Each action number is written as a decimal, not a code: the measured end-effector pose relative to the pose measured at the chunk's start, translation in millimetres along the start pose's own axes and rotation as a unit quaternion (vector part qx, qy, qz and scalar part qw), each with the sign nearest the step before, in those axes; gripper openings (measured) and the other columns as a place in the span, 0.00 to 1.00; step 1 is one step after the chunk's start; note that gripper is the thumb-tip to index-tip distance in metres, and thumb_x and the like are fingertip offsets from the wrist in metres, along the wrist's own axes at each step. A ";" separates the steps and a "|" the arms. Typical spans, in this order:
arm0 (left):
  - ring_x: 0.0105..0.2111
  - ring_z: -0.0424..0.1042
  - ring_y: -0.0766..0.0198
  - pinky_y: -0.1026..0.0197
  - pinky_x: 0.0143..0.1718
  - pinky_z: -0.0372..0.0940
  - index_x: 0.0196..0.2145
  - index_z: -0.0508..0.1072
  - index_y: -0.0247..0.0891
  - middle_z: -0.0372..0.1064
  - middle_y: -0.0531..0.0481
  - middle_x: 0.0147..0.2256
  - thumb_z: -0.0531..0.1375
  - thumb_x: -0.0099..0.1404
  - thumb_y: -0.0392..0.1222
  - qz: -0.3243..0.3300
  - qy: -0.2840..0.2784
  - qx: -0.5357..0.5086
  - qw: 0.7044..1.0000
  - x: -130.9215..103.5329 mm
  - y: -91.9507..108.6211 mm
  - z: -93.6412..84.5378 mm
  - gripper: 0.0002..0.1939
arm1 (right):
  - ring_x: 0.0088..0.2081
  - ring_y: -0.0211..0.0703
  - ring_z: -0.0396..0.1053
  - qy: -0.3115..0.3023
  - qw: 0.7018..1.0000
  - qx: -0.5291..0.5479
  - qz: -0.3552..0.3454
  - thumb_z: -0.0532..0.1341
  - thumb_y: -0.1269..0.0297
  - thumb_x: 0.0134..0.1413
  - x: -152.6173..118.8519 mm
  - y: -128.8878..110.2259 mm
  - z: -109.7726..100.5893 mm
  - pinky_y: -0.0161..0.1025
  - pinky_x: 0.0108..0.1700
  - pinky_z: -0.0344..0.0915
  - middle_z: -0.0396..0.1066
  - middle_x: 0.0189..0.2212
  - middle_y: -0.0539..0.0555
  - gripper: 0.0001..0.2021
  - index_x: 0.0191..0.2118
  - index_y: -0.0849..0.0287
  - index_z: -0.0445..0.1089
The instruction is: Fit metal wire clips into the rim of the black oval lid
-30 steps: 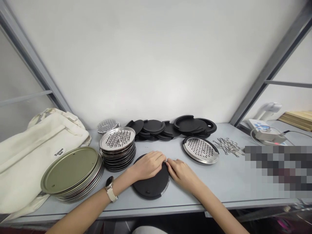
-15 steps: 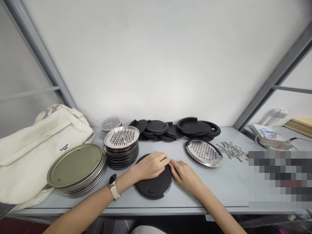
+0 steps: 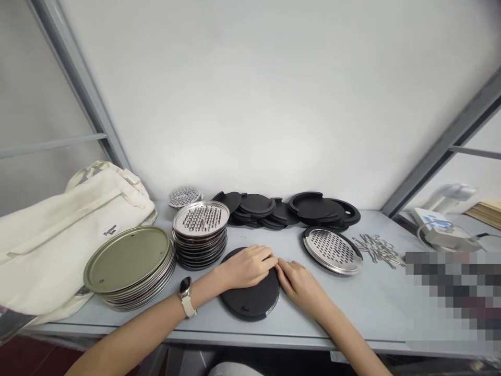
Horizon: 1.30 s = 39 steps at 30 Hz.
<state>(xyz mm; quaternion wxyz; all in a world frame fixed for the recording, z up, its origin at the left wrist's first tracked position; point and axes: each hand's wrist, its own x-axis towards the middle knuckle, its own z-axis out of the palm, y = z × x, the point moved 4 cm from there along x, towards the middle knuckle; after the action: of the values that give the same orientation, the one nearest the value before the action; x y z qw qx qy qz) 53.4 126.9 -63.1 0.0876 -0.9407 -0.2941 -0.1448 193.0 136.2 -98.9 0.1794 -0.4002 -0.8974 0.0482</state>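
Observation:
A black round cover (image 3: pixel 252 300) lies flat on the table before me, with a thin metal rim showing along its right edge and a small slot near its front. Across its top rests my left hand (image 3: pixel 250 267), fingers bent together over the far right edge. My right hand (image 3: pixel 296 282) grips that same edge from the right, its fingertips meeting those of the left. What lies under the fingertips is hidden. Left of the cover stands a stack of round grater plates (image 3: pixel 201 219) with black parts between them. Right of it sits a perforated metal grater disc (image 3: pixel 332 249) in a black holder.
Black round holders (image 3: pixel 256 204) are heaped along the wall. Small metal clips (image 3: pixel 378 249) lie at the right, near a white device (image 3: pixel 442 224) with cables. At the left are a stack of olive round plates (image 3: pixel 131 258) and a cream cloth bag (image 3: pixel 78 219).
The view has turned slightly, so everything sits a little further right. Both hands stay on the black cover's edge in nearly the same pose.

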 end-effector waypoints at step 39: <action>0.36 0.60 0.60 0.60 0.40 0.60 0.37 0.62 0.34 0.59 0.47 0.35 0.50 0.65 0.32 -0.011 -0.009 -0.013 1.000 0.8 -0.1 -0.8 0.03 | 0.27 0.42 0.65 0.008 1.000 0.002 -0.001 0.44 0.68 0.64 1.5 -1.2 -1.4 0.37 0.30 0.54 0.67 0.24 0.51 0.12 0.32 0.58 0.60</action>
<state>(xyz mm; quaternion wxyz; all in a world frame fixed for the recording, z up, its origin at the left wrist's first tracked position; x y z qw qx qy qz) 53.8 127.2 -62.1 0.0713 -0.9397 -0.3035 -0.1409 191.7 136.5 -96.9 0.1875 -0.3998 -0.8960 0.0461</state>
